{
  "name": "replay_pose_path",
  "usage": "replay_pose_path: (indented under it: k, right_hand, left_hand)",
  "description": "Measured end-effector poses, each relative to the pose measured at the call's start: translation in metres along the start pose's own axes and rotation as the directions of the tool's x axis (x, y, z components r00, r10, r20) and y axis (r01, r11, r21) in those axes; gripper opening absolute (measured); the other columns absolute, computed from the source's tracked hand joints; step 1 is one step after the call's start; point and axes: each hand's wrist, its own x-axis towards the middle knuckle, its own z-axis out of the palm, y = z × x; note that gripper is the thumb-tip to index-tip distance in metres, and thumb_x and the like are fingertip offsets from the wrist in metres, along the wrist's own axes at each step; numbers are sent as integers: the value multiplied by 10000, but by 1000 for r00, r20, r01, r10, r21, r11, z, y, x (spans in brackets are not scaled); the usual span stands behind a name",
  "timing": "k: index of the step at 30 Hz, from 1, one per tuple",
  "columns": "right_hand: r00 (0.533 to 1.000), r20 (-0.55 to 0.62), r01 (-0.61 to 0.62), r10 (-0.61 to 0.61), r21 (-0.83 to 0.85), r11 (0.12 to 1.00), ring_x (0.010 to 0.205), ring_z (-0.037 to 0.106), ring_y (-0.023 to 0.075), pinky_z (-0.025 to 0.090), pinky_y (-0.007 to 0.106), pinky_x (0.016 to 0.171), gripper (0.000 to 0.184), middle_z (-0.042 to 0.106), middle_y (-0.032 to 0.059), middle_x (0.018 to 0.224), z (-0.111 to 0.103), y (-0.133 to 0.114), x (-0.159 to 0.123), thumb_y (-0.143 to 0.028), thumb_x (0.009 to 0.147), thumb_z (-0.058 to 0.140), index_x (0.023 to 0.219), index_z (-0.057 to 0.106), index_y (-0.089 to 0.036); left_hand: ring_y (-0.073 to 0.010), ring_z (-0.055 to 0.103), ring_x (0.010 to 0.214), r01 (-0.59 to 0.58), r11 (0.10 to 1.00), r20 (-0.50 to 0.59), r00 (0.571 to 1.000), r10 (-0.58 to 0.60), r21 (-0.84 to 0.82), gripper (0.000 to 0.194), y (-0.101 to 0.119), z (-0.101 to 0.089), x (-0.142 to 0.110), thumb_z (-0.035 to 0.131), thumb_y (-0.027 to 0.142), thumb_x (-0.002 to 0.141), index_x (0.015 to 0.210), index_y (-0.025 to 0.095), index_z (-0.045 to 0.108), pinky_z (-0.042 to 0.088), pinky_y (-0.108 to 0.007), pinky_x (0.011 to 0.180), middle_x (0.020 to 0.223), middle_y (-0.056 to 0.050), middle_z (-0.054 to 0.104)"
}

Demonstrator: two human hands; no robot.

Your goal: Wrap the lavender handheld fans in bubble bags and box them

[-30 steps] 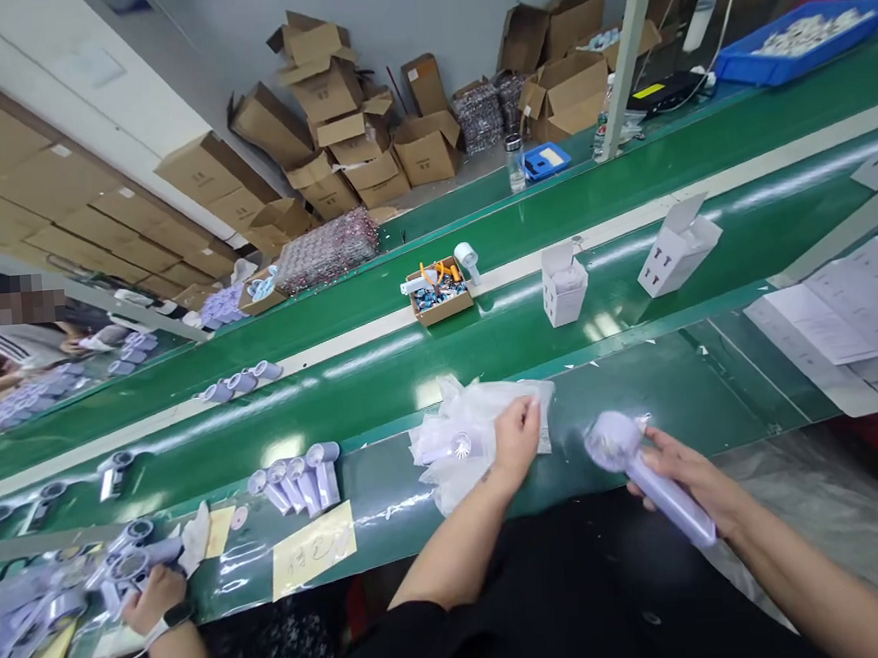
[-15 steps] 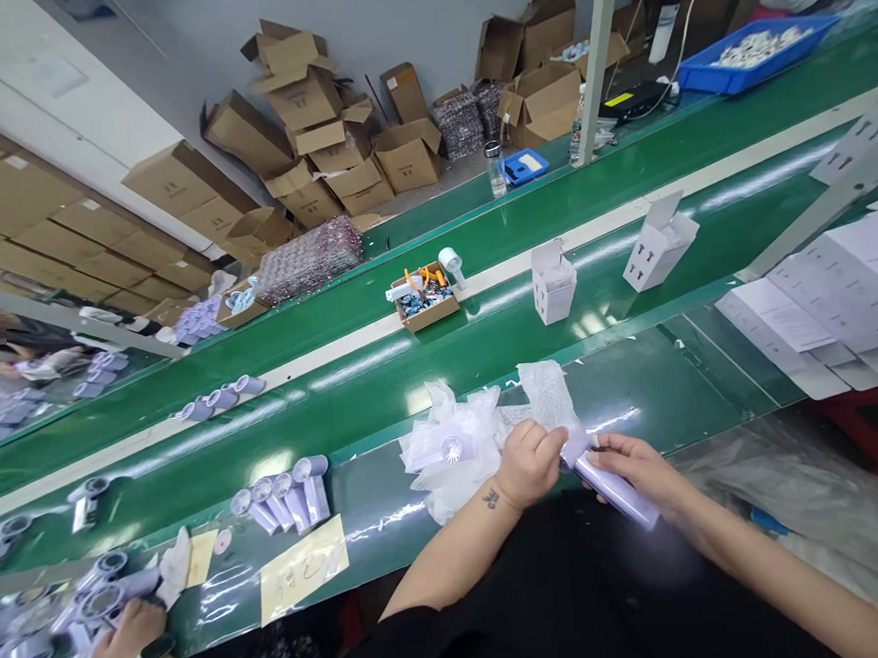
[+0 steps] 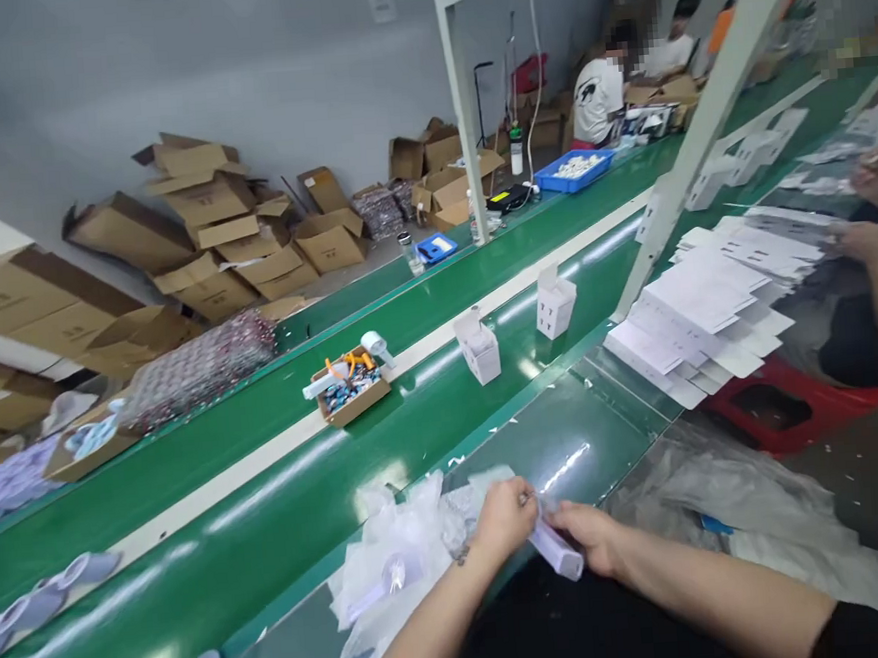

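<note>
Low in the head view, my right hand (image 3: 587,534) grips a lavender device with a long handle (image 3: 558,553) from its right side. The handle slants down to the right, over my lap. At its upper end my left hand (image 3: 506,515) is closed, fingertips pinching thin translucent plastic wrapping (image 3: 487,482). The device's head is hidden by that hand and the wrapping. Left of my hands, a pile of translucent bags (image 3: 414,516) lies on the bench, with another lavender device (image 3: 394,575) on top.
Two open white boxes (image 3: 478,351) stand on the green conveyor (image 3: 430,410), right of a small carton (image 3: 355,400) of small parts. Lavender pieces (image 3: 48,597) sit at the left. Flat white boxes (image 3: 708,300) are stacked at the right, beside a red stool (image 3: 790,400) and a co-worker's hands.
My view has swung right, bringing more co-workers and the red stool into sight. My hands stay on the device; its handle now points more steeply down, with less of the wrapping showing above.
</note>
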Motion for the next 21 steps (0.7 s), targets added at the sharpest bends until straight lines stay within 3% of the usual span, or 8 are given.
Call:
replay_pose_path:
  k: [3,6,8,11,13,15,18,21]
  right_hand:
    - [996,-87,-36,22,-165,986,618,558,165,493,302,515,288,520,-9,632,-35,-30,-24,-410,639,672,653,476,-199]
    - [984,-97,120,-153,-282,952,685,530,146,493,271,580,289,527,-7,714,-56,-62,-43,-428,688,662,662,502,-190]
    - [973,-35,219,-229,-183,959,705,539,143,491,265,624,295,539,-13,721,-53,-73,-42,-456,728,637,700,510,-191]
    - [966,65,247,-251,60,967,731,579,149,503,291,687,321,561,-17,726,-44,-72,-22,-493,759,614,751,496,-194]
    - [973,43,215,-225,167,962,723,607,156,518,310,680,350,585,-8,753,-59,-68,-4,-507,741,638,787,481,-198]
    - [966,-186,220,-182,211,952,678,626,157,537,320,631,417,606,-3,794,-100,-70,17,-501,690,697,883,454,-222]
    - [704,-705,368,-92,251,895,618,621,140,566,343,627,744,563,-64,751,-192,-82,49,-396,531,832,1078,338,-291]
    - [623,-779,399,-64,246,883,560,577,140,562,340,530,717,506,-81,667,-254,-88,76,-381,463,845,989,371,-264]
  left_hand:
    - [-155,582,654,109,991,105,989,-101,-77,141,17,-21,4,532,151,682,687,139,672,422,-245,633,654,-16,644]
    - [-162,565,637,103,979,126,989,-81,-177,217,35,-41,0,514,287,773,747,143,673,440,-266,635,646,-27,612]
    - [-219,586,875,-5,984,63,998,17,-178,344,44,-43,3,569,413,766,990,168,663,461,-322,785,915,-82,641]
    - [-311,395,1235,-96,991,124,987,107,-92,904,42,-22,20,792,445,512,1326,246,451,371,-408,993,1336,-124,443]
    - [-296,456,1173,-59,994,180,981,74,-88,694,31,2,33,752,423,575,1215,244,554,386,-403,979,1240,-103,528]
    - [-241,566,939,44,985,144,989,-20,-166,312,17,22,42,609,447,727,917,206,667,457,-368,866,931,-65,629]
    - [-192,549,702,296,855,115,955,-273,-425,454,2,24,47,585,612,693,822,181,648,495,-306,596,724,-29,583]
    - [-173,543,697,381,639,155,911,-381,-668,568,0,-8,42,656,654,609,930,186,644,455,-241,473,803,-34,612]
